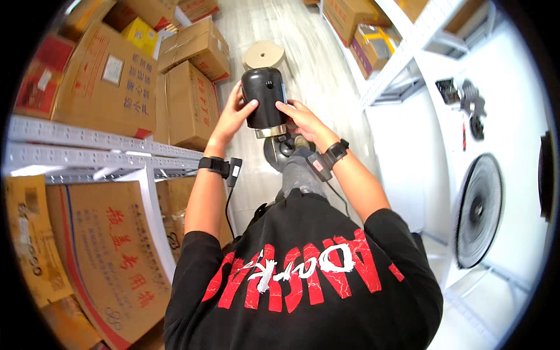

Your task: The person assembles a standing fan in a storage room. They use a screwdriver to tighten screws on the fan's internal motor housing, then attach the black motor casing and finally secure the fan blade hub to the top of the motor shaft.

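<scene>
A black, rounded cylinder (263, 99), like a motor housing, is held between my two hands in front of me. A small dark hole shows near its top, and a shiny metal band (272, 132) rings its lower end. My left hand (233, 116) grips the left side, thumb across the front. On the opposite side my right hand (304, 121) presses with its thumb, the other fingers mostly hidden behind. Lower down, close to my foot, lies a round black piece (274, 156), partly covered by the metal band and my leg. Whether it joins the cylinder I cannot tell.
Beyond the cylinder a round beige roll (263, 54) stands on the floor. Cardboard boxes (105, 87) fill the metal shelving (105, 153) on my left. To the right, a white surface (431, 192) bears a round black fan grille (479, 211) and small tools (472, 102).
</scene>
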A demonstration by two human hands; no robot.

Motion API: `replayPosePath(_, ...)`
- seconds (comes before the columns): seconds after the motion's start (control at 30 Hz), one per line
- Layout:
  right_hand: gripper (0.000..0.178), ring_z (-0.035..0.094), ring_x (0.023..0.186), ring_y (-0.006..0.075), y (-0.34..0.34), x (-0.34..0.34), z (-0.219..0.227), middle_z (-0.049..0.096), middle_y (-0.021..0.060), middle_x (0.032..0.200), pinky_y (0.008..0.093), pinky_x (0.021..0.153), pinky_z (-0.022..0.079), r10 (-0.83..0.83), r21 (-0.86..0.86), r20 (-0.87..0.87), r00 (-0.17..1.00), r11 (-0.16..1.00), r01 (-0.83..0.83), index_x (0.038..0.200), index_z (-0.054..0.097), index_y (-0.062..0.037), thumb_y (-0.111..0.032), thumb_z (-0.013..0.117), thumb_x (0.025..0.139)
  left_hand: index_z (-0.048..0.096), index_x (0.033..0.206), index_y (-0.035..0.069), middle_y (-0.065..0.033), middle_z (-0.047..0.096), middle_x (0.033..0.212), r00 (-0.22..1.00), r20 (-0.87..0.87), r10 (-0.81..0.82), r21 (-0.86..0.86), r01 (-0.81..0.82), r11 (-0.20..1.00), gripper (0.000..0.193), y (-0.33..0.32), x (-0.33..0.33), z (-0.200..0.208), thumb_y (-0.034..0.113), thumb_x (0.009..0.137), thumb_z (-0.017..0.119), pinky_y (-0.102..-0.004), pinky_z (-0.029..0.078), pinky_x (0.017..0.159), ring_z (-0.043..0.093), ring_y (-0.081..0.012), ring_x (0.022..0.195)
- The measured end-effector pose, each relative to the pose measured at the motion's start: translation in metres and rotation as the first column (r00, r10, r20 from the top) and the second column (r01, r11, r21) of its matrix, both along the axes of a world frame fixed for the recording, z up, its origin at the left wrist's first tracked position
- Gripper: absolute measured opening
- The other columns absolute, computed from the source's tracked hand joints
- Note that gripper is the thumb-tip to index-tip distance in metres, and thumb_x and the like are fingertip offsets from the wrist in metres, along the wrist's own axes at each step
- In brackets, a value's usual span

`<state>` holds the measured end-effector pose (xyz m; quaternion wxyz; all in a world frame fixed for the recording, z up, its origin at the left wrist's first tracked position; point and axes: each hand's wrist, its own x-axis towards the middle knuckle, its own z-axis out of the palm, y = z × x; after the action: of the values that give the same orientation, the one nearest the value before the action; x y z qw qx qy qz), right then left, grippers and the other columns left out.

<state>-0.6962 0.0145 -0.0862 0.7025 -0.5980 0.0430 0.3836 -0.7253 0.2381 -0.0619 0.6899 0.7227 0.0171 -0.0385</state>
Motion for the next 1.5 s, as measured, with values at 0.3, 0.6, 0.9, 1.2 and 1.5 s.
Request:
replayPosePath(0.3,0.074,0.047,0.129,0.0266,-0.007,0.014,-0.016,0.051,0.009,0.142,0.0578,0.104,0.035,0.204,-0.035,-0.036,0.978,0.978,-0.206,0.146,0.042,-0.0092,-0.061,0.057,0.096,0.03,0.151,0.009,-0.0213,0.049,0.141,0.998,-0.036,0.055,-0.067,-0.057,0.996,0.078,0.016,-0.011,-0.02,0.036,0.091,0.074,-0.0428,0.046,0.1,0.054,-0.0291,0.123)
replayPosePath(0.6,0.092,0.038,0.138,0.0216,0.004,0.037,-0.024,0.042,0.0102,0.15,0.0351,0.115,0.03,0.194,0.117,0.239,0.951,0.967,-0.227,0.153,0.029,-0.0028,-0.055,0.07,0.089,0.043,0.137,0.006,-0.0112,0.063,0.112,0.993,-0.111,0.046,-0.207,-0.068,0.976,0.058,0.018,-0.014,-0.03,0.032,0.094,0.071,-0.034,0.045,0.096,0.057,-0.0178,0.107)
replayPosePath(0.9,0.096,0.05,0.131,0.022,-0.005,0.036,-0.016,0.049,0.0111,0.145,0.0351,0.11,0.041,0.241,0.088,0.22,0.945,0.96,-0.265,0.149,0.034,-0.0019,-0.06,0.072,0.084,0.046,0.133,0.002,-0.0132,0.063,0.099,0.973,-0.082,0.215,-0.283,-0.23,0.931,0.072,-0.01,-0.035,-0.048,0.046,0.085,0.078,-0.035,0.05,0.088,0.06,-0.0195,0.095)
replayPosePath(1.2,0.096,0.05,0.131,0.0229,-0.009,0.014,-0.01,0.05,0.0122,0.143,0.036,0.11,0.04,0.204,0.086,0.269,0.941,0.968,-0.234,0.147,0.037,0.0004,-0.059,0.075,0.082,0.045,0.137,0.006,-0.0147,0.064,0.11,0.979,-0.083,0.186,-0.211,-0.199,0.957,0.072,-0.012,-0.054,-0.042,0.045,0.086,0.077,-0.0358,0.047,0.096,0.06,-0.0226,0.109)
replayPosePath(1.5,0.089,0.055,0.129,0.0241,-0.033,0.06,-0.038,0.053,0.0112,0.144,0.0395,0.109,0.044,0.287,0.005,0.226,0.931,0.955,-0.295,0.146,0.042,-0.0026,-0.062,0.068,0.086,0.025,0.157,0.007,-0.0166,0.035,0.156,0.948,0.308,0.078,0.056,-0.1,0.993,0.111,0.006,-0.099,-0.083,0.022,0.066,0.088,-0.0433,0.025,0.121,0.03,-0.0315,0.147)
